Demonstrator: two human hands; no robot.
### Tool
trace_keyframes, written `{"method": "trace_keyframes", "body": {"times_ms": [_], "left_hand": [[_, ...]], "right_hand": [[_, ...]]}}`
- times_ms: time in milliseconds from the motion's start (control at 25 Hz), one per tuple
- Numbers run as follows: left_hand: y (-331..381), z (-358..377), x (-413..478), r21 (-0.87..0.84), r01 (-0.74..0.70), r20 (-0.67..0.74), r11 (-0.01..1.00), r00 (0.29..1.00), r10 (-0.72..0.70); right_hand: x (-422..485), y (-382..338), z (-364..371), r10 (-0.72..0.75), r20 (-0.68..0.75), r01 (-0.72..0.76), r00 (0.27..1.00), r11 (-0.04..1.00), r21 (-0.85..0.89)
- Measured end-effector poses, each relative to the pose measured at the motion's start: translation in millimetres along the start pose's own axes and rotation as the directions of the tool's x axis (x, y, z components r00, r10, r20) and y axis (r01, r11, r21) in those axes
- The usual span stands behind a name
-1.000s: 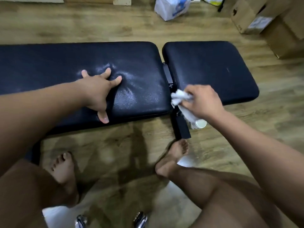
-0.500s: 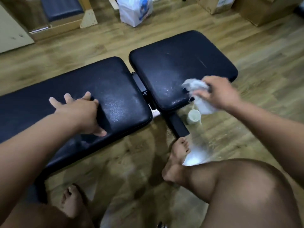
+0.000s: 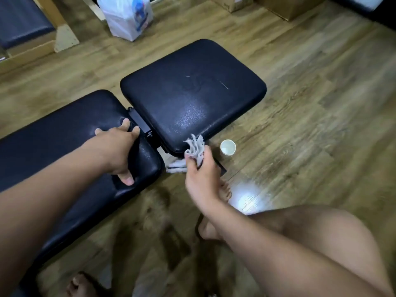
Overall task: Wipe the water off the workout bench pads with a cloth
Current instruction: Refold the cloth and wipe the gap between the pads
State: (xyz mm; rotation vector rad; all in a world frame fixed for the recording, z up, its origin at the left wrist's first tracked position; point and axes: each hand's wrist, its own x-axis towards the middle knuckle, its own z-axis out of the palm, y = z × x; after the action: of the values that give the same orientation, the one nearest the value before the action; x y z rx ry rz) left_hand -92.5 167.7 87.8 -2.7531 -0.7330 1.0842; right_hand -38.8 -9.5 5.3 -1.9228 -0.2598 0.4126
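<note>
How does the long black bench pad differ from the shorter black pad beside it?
The long black vinyl pad runs out of view leftward; the shorter black vinyl pad shows whole, nearly square. The left hand rests on the long pad; the right hand holds a crumpled white cloth at the shorter pad's near edge. Only the shorter pad bears thin pale lines. Both are glossy.

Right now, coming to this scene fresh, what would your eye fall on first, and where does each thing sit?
Two black bench pads dominate: a long pad at left and a squarish pad at centre, its near part glistening. The right hand grips a crumpled white cloth at the squarish pad's near edge; the left hand rests spread on the long pad's end. A small white cup stands on the floor beside the cloth.
</note>
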Motion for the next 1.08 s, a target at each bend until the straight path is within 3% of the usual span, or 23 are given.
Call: {"method": "trace_keyframes", "body": {"times_ms": [80, 200, 280, 360, 440, 600, 680, 800, 920, 1080], "left_hand": [[-0.8, 1.2, 0.6, 0.0, 0.004, -0.001, 1.0, 1.0, -0.004], [-1.2, 0.2, 1.9, -0.005, 0.006, -0.006, 1.0, 1.0, -0.006], [-0.2, -2.0, 1.6, 0.013, 0.005, -0.001, 1.0, 1.0, -0.005], [0.2, -3.3, 0.6, 0.042, 0.004, 0.002, 0.999, 1.0, -0.004], [0.9, -4.5, 1.2, 0.043, 0.002, 0.0, 0.999, 1.0, -0.002], [-0.9, -0.3, 0.1, -0.017, 0.002, -0.044, 1.0, 0.999, -0.003], [-6.1, 9.9, -1.4, -0.134, 0.009, -0.067, 0.991, 0.998, -0.018], [-14.7, 22.1, -0.4, -0.288, -0.01, -0.102, 0.958, 0.995, -0.02], [-16.0, 24.1, 2.7, -0.285, -0.005, -0.093, 0.958, 0.995, -0.023], [-17.3, 30.1, 5.4, -0.231, -0.04, -0.156, 0.972, 0.988, 0.004]], "right_hand": [[14.2, 3.1, -8.2, 0.019, -0.02, -0.017, 1.0, 0.998, 0.057], [88.8, 1.2, -46.2, 0.058, -0.335, -0.041, 0.94, 0.998, 0.056], [130.3, -0.8, -69.9, 0.122, -0.45, -0.116, 0.885, 0.992, 0.04], [138.7, -2.1, -67.0, 0.148, -0.453, -0.128, 0.879, 0.989, 0.076], [100.4, -3.2, -38.1, 0.038, -0.405, -0.039, 0.914, 0.999, 0.007], [-0.7, 3.7, 14.8, -0.188, -0.095, 0.185, 0.978, 0.982, -0.039], [4.4, 5.9, 9.0, -0.233, -0.045, 0.232, 0.971, 0.972, -0.041], [65.8, 3.5, -30.6, -0.136, -0.24, 0.132, 0.961, 0.991, -0.033], [156.0, -4.2, -91.4, -0.063, -0.422, 0.026, 0.904, 0.995, -0.092], [226.5, -12.2, -125.0, -0.005, -0.354, -0.071, 0.935, 0.977, -0.2]]}}
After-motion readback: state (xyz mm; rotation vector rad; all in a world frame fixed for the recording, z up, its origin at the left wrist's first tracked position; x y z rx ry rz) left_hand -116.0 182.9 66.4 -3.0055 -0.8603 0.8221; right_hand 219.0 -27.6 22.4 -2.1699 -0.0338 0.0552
